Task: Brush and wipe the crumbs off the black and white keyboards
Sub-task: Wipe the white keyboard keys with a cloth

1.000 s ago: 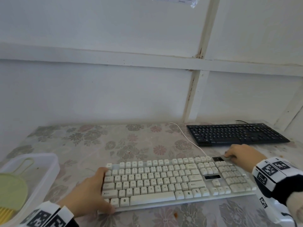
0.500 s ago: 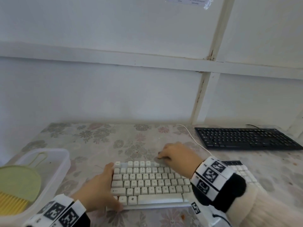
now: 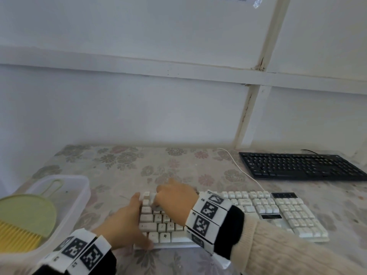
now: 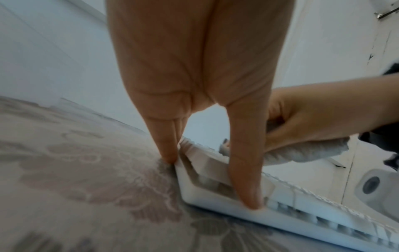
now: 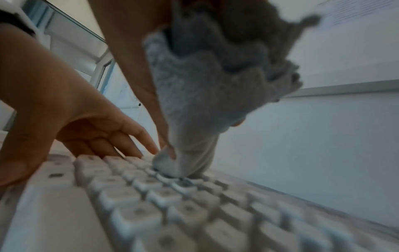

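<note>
The white keyboard [image 3: 258, 211] lies near the table's front edge, and the black keyboard [image 3: 297, 165] sits behind it at the right. My left hand [image 3: 140, 219] braces the white keyboard's left end: straight fingers [image 4: 168, 150] touch its side edge and the thumb [image 4: 246, 187] presses on its front rim. My right hand [image 3: 161, 198] is over the upper-left keys. It grips a bunched grey cloth [image 5: 205, 95], whose tip presses down on the keys [image 5: 172, 170] close to the left fingers. The keys under both hands are hidden.
A clear plastic tub [image 3: 79, 195] at the front left holds a green dustpan [image 3: 25, 215] and a yellow brush [image 3: 17, 241]. The white cable [image 3: 240, 169] runs back toward the wall. A floral tablecloth [image 3: 119, 165] covers the table, which meets a white wall.
My right hand with the cloth has swept leftward along the white keyboard's top rows, from its right end to its left end. The left hand has stayed at the left edge.
</note>
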Tool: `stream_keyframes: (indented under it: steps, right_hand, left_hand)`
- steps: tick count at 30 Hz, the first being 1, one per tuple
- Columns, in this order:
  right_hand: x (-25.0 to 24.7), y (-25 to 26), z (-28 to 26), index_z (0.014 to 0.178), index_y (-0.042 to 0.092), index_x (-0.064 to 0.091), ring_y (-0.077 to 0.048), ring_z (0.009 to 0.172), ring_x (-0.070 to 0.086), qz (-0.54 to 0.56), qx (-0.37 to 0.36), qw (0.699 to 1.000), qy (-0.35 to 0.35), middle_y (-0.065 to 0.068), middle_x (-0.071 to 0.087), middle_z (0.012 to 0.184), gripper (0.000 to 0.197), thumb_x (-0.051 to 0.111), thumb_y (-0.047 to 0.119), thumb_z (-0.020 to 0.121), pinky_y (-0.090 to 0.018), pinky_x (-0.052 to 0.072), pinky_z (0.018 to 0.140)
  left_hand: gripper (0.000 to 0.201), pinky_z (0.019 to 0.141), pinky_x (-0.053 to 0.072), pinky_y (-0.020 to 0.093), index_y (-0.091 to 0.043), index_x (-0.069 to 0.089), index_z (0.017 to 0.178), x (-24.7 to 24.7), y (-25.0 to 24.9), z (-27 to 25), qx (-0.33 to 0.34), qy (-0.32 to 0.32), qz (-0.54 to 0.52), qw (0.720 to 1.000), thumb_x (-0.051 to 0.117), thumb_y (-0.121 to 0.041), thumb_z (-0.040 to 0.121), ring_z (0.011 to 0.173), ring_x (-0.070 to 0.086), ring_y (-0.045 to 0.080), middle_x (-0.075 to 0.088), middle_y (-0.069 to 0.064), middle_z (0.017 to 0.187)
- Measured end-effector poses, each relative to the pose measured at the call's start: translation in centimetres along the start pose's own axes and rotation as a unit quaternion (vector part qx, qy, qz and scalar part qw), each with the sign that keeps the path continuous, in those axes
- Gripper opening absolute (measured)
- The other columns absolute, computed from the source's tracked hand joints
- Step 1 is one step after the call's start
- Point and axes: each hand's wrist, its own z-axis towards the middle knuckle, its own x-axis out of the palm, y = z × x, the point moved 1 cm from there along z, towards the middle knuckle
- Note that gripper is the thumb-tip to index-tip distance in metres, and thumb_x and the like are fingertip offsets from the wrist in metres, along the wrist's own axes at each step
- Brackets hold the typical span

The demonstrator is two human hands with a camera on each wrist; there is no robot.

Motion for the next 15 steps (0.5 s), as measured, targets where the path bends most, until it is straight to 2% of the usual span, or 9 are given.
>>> stream_keyframes:
  steps: [3,5,7,9,11,13,14,15]
  right_hand:
    - [0.7,-2.1,-1.8,0.120,0.009,0.062,-0.031,0.113,0.044,0.031,0.016,0.999,0.010,-0.008,0.056,0.117,0.027,0.050,0.010,0.096,-0.044,0.048,0.089]
    - [0.9,-3.4,-2.8,0.119,0.009,0.063,-0.030,0.110,0.046,0.031,0.028,0.999,0.022,-0.008,0.057,0.115,0.028,0.050,0.005,0.095,-0.041,0.049,0.087]
    - [0.7,-4.1,-3.2,0.111,0.006,0.065,-0.030,0.108,0.049,0.018,0.049,0.998,0.021,-0.008,0.060,0.111,0.023,0.051,0.003,0.093,-0.039,0.050,0.086]
    - [0.2,-4.1,-3.0,0.109,0.005,0.065,-0.028,0.107,0.051,0.028,0.067,0.997,0.009,-0.008,0.061,0.111,0.020,0.051,0.006,0.094,-0.041,0.050,0.090]
    - [-0.5,-3.2,-2.1,0.100,0.007,0.065,-0.025,0.100,0.052,0.066,0.054,0.996,-0.029,-0.004,0.061,0.103,0.016,0.051,0.014,0.096,-0.038,0.050,0.089]
    - [-0.9,-1.6,-0.7,0.085,0.013,0.065,-0.022,0.087,0.050,0.096,0.019,0.993,-0.060,-0.001,0.057,0.088,0.018,0.051,0.017,0.096,-0.033,0.049,0.081]
    - [-1.2,-0.7,-0.1,0.089,0.015,0.067,-0.021,0.084,0.049,0.096,0.001,0.993,-0.063,-0.002,0.058,0.089,0.018,0.051,0.016,0.096,-0.032,0.048,0.079]
    - [-1.3,0.2,0.4,0.100,0.017,0.069,-0.022,0.084,0.048,0.086,-0.015,0.995,-0.053,-0.004,0.059,0.097,0.020,0.049,0.015,0.096,-0.032,0.046,0.077]
  left_hand:
    - [0.112,0.096,0.044,0.023,-0.021,0.008,0.142,-0.1,-0.2,-0.2,0.000,0.004,-0.005,1.000,0.084,-0.022,0.059,0.107,0.052,0.007,0.044,-0.025,0.100]
    - [0.114,0.095,0.044,0.020,-0.023,0.007,0.143,-0.1,-0.3,-0.4,0.000,0.004,0.001,1.000,0.084,-0.023,0.059,0.104,0.052,0.006,0.045,-0.020,0.107]
    - [0.112,0.095,0.045,0.021,-0.023,0.009,0.142,-0.1,-0.3,-0.5,-0.002,0.005,-0.002,1.000,0.084,-0.023,0.059,0.104,0.053,0.006,0.048,-0.018,0.111]
    - [0.107,0.095,0.047,0.024,-0.024,0.016,0.138,0.0,-0.2,-0.4,-0.001,0.005,-0.009,1.000,0.085,-0.022,0.056,0.105,0.055,0.006,0.053,-0.017,0.114]
    - [0.105,0.095,0.047,0.025,-0.023,0.018,0.136,0.0,-0.1,-0.3,-0.002,0.006,-0.013,1.000,0.085,-0.021,0.055,0.106,0.055,0.007,0.053,-0.020,0.109]
    - [0.114,0.097,0.045,0.025,-0.017,0.010,0.141,0.0,0.1,-0.2,-0.007,0.006,-0.009,1.000,0.085,-0.021,0.056,0.111,0.053,0.008,0.049,-0.022,0.107]
    - [0.121,0.096,0.044,0.024,-0.016,0.004,0.144,0.0,0.1,-0.2,-0.010,0.006,-0.004,1.000,0.086,-0.022,0.056,0.112,0.052,0.010,0.050,-0.018,0.113]
    - [0.125,0.095,0.044,0.024,-0.015,-0.001,0.145,0.0,0.2,-0.1,-0.011,0.005,0.001,1.000,0.086,-0.023,0.056,0.113,0.052,0.011,0.052,-0.012,0.121]
